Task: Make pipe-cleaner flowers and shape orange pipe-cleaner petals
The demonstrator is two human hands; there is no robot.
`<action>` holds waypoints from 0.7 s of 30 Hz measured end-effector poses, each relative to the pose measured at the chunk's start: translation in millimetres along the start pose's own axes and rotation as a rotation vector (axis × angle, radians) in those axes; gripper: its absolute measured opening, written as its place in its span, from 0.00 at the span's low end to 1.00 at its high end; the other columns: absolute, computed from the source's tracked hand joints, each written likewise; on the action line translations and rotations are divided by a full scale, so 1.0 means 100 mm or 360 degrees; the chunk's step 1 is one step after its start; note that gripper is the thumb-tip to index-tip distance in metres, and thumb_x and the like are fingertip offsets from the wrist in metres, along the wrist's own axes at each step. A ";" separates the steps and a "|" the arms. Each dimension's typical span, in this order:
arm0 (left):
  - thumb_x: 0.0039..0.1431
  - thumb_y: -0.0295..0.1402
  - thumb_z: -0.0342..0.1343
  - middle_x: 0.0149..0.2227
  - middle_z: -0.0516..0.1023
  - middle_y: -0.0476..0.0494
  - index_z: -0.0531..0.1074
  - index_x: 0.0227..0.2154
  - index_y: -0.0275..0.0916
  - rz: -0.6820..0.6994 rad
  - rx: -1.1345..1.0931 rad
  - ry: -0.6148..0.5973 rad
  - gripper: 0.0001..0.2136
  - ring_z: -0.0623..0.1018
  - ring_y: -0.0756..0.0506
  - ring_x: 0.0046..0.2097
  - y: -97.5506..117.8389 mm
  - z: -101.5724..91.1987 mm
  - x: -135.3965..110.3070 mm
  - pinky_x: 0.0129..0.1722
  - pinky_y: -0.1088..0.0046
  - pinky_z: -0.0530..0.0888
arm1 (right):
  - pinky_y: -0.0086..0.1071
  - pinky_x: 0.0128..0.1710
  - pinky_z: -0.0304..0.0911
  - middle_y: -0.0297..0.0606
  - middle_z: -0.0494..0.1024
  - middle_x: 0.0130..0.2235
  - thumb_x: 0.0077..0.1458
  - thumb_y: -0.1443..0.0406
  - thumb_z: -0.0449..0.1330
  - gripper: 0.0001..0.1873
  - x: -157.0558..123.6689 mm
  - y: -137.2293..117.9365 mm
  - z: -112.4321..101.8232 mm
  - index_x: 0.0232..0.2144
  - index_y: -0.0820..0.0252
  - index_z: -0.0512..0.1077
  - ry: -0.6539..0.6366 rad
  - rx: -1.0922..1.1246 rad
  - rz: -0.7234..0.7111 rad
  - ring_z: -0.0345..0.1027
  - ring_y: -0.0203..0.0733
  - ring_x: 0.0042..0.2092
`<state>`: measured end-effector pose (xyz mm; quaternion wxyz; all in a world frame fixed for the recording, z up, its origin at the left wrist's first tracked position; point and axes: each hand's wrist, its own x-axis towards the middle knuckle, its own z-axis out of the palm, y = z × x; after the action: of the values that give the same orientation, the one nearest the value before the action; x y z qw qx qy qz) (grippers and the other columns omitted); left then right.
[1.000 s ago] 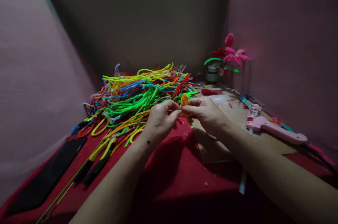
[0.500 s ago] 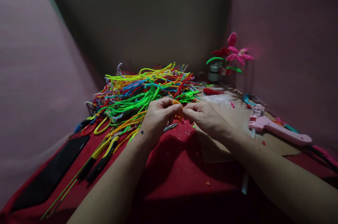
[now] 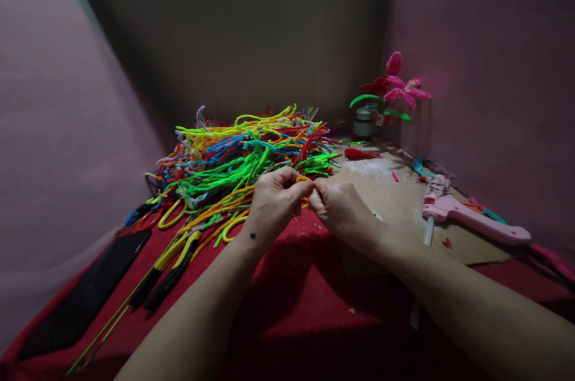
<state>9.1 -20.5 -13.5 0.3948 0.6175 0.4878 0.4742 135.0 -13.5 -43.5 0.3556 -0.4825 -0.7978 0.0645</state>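
My left hand point(image 3: 274, 204) and my right hand point(image 3: 341, 210) meet above the red cloth point(image 3: 309, 297), fingertips pinched together. Both are closed on a small orange pipe cleaner piece point(image 3: 303, 180), mostly hidden between the fingers. Just behind the hands lies a big heap of coloured pipe cleaners point(image 3: 242, 156), green, yellow, orange, red and blue.
A pink glue gun point(image 3: 467, 219) lies on a brown board point(image 3: 395, 201) at the right. A pink pipe-cleaner flower point(image 3: 398, 90) stands in a small jar point(image 3: 363, 123) at the back. Yellow-handled pliers point(image 3: 168, 267) and a black flat object point(image 3: 85, 294) lie at the left.
The orange piece stood up visibly between my fingertips a second ago; now it is folded down and nearly covered. My right hand has turned inward and my hands sit closer together.
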 end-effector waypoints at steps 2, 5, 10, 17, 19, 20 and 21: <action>0.46 0.30 0.56 0.12 0.62 0.56 0.66 0.19 0.34 0.0003 0.0015 -0.0001 0.06 0.60 0.57 0.15 0.01 0.00 0.00 0.14 0.83 0.57 | 0.30 0.25 0.48 0.41 0.71 0.23 0.52 0.69 0.47 0.10 0.01 0.00 0.01 0.24 0.64 0.67 -0.0016 0.0023 0.0009 0.58 0.36 0.24; 0.47 0.29 0.55 0.14 0.65 0.55 0.68 0.22 0.34 0.0039 -0.0029 -0.0035 0.04 0.61 0.57 0.15 0.03 -0.02 0.00 0.14 0.82 0.58 | 0.29 0.24 0.47 0.37 0.67 0.20 0.51 0.70 0.47 0.09 0.01 0.01 0.02 0.23 0.62 0.64 -0.0038 0.0153 0.0045 0.56 0.34 0.22; 0.47 0.30 0.55 0.16 0.67 0.53 0.69 0.23 0.33 0.0039 -0.0017 -0.0083 0.04 0.61 0.57 0.15 0.04 -0.05 0.02 0.14 0.82 0.56 | 0.28 0.22 0.48 0.32 0.63 0.17 0.50 0.71 0.48 0.09 0.01 0.02 0.02 0.19 0.59 0.60 -0.0040 0.0521 0.0091 0.56 0.32 0.20; 0.46 0.29 0.56 0.13 0.63 0.56 0.67 0.21 0.34 -0.0043 0.0142 -0.0250 0.05 0.59 0.57 0.15 0.10 -0.13 0.03 0.13 0.82 0.55 | 0.27 0.20 0.49 0.31 0.65 0.17 0.48 0.72 0.49 0.09 -0.01 0.02 0.05 0.19 0.59 0.62 -0.0086 0.0696 0.0143 0.57 0.31 0.18; 0.47 0.30 0.56 0.13 0.63 0.55 0.67 0.21 0.34 -0.0038 0.0150 -0.0283 0.06 0.59 0.57 0.14 0.09 -0.15 0.05 0.12 0.82 0.56 | 0.26 0.19 0.49 0.31 0.66 0.17 0.48 0.71 0.49 0.09 -0.01 0.02 0.04 0.19 0.60 0.63 -0.0108 0.0761 0.0160 0.57 0.30 0.17; 0.47 0.31 0.56 0.14 0.64 0.55 0.67 0.21 0.34 -0.0032 0.0133 -0.0295 0.06 0.60 0.57 0.14 0.07 -0.15 0.05 0.12 0.82 0.56 | 0.25 0.18 0.50 0.31 0.66 0.17 0.48 0.71 0.49 0.09 0.00 0.02 0.02 0.19 0.60 0.63 -0.0133 0.0802 0.0168 0.58 0.30 0.17; 0.48 0.31 0.56 0.15 0.65 0.54 0.67 0.22 0.34 -0.0020 0.0101 -0.0299 0.06 0.61 0.56 0.15 0.06 -0.16 0.06 0.12 0.81 0.57 | 0.25 0.18 0.50 0.30 0.65 0.17 0.49 0.71 0.49 0.09 0.00 0.02 0.01 0.19 0.60 0.63 -0.0160 0.0849 0.0178 0.59 0.30 0.17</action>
<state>-4.6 -15.5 -2.8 0.4222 0.6683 0.4673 0.3959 136.0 -11.9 -44.9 0.4260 -0.4113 -0.7414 0.3157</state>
